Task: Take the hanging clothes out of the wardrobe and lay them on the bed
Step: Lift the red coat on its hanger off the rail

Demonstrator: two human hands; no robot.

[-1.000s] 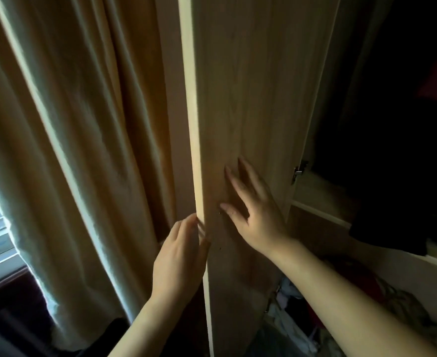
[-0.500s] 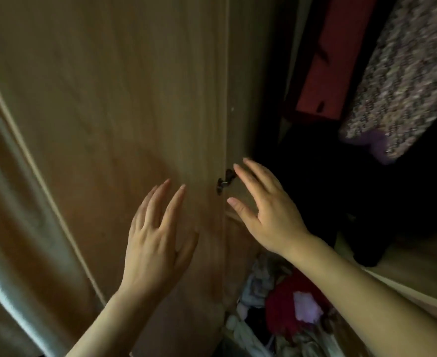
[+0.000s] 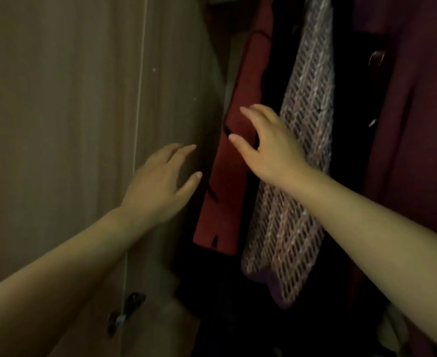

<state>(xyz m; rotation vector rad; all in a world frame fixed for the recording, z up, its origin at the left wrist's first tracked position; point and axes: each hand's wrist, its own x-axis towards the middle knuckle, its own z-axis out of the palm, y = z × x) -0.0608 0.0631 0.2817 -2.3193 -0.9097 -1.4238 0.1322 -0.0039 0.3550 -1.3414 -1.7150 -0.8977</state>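
Head view: the left hand [image 3: 160, 186] hangs with relaxed, spread fingers in front of the wardrobe's wooden side panel [image 3: 70, 124], holding nothing. The right hand [image 3: 271, 145], fingers loosely parted and empty, reaches in front of the red garment [image 3: 227, 181] hanging just beside the knitted garment [image 3: 289, 228]. A maroon coat [image 3: 418, 124] hangs farther right.

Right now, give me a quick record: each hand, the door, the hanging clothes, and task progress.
left hand: fingers spread, holds nothing, just left of the red garment
right hand: fingers spread in front of the red garment and patterned knit; contact unclear
wardrobe door: swung open, at left
hanging clothes, left to right: red garment, patterned knit, maroon garment
progress: nothing in a grip yet; bed not in view
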